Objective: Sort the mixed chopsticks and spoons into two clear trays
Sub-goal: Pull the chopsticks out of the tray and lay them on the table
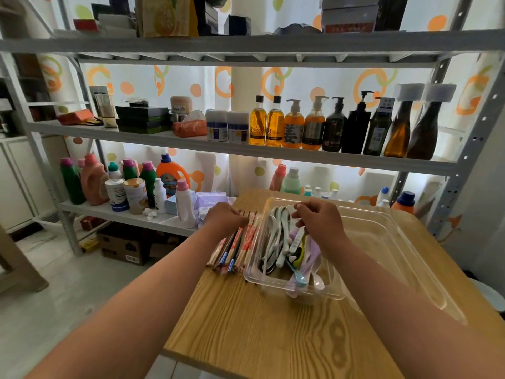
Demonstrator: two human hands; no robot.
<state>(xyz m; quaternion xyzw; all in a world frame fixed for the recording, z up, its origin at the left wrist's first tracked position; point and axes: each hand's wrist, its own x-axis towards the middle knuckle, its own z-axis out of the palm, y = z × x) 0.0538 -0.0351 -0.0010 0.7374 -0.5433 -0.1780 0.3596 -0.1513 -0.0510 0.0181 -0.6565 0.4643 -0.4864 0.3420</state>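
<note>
On a wooden table (pixel 273 337), in front of a metal rack (pixel 246 46) stocked with bottles (pixel 328 127), a person's two bare arms reach forward. The left hand (pixel 222 216) lies on a loose bundle of chopsticks (pixel 235 253). Its fingers (pixel 237 212) are curled together over the far ends of the sticks. From under those fingers the chopsticks run back towards the person, directly on the wood. Just right of the left fingertips, touching the bundle, stands a clear tray (pixel 252 280). It holds the spoons (pixel 278 250), white, lilac, blue and dark ones lying lengthwise in a heap. The right hand (pixel 321 218) hovers over the far end of this heap. Its fingers (pixel 300 207) are bent with the tips close together, just above the spoon handles; whether they pinch one cannot be told. Right of these fingers spreads a second tray (pixel 404 250), larger and also clear. The two trays overlap; whether one sits inside the other cannot be told.
</note>
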